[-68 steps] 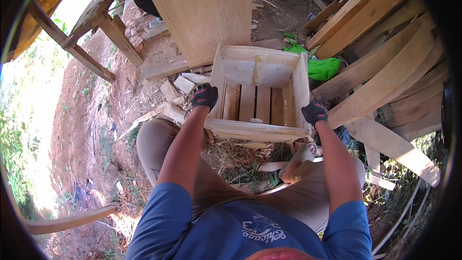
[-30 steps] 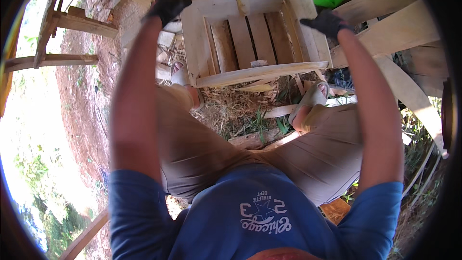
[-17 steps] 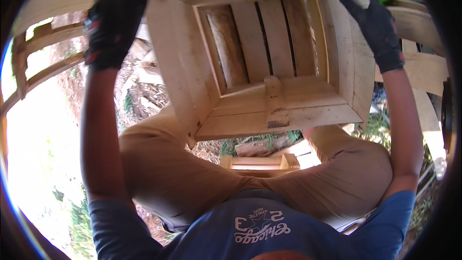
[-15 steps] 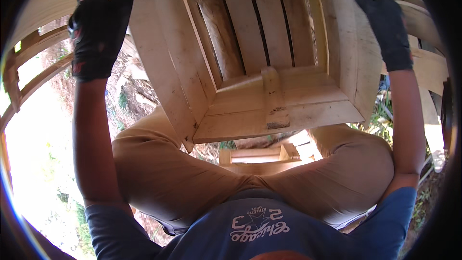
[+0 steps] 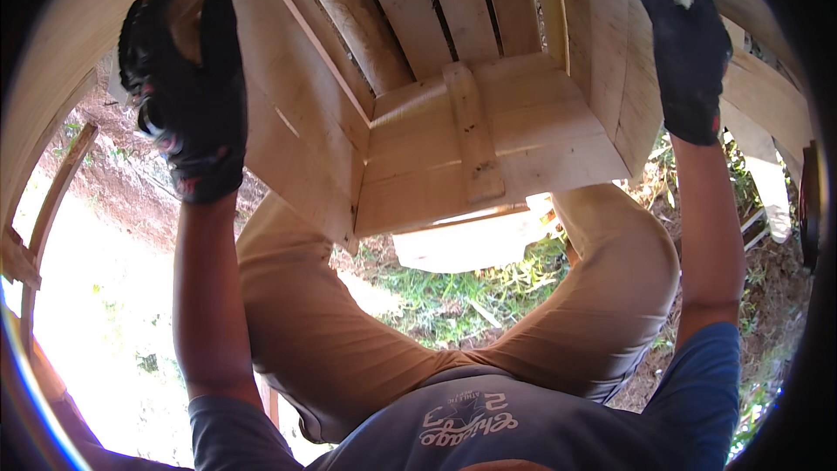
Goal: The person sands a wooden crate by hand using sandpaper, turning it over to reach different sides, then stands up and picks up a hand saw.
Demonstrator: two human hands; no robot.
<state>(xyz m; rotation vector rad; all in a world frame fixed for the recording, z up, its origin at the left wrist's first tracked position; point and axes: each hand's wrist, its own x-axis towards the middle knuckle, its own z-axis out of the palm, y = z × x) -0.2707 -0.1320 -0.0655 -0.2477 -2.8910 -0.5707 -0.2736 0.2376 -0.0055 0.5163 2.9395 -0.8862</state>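
Note:
A wooden crate (image 5: 514, 135) of pale boards hangs tilted before me, its open side facing me. Slats with dark gaps between them form its bottom, and a short batten (image 5: 471, 135) runs down its near wall. My left hand (image 5: 187, 92), in a black glove, is closed round the crate's left edge, thumb on the inner side and fingers outside. On the opposite side my right hand (image 5: 689, 57), gloved alike, clasps the right edge between thumb and fingers. The crate's far end runs out of the picture at the top.
My bent knees (image 5: 619, 253) spread below the crate. Between them lie grass (image 5: 453, 292) and a brightly lit pale wooden piece (image 5: 466, 242). More wooden slats (image 5: 767, 96) stand at right, and a curved-looking wooden frame (image 5: 52, 183) at left. Bare soil shows around.
The crate has shifted up and slightly left in view, showing less of its bottom. My left hand has come lower and right, round its edge. Grass now shows between my legs.

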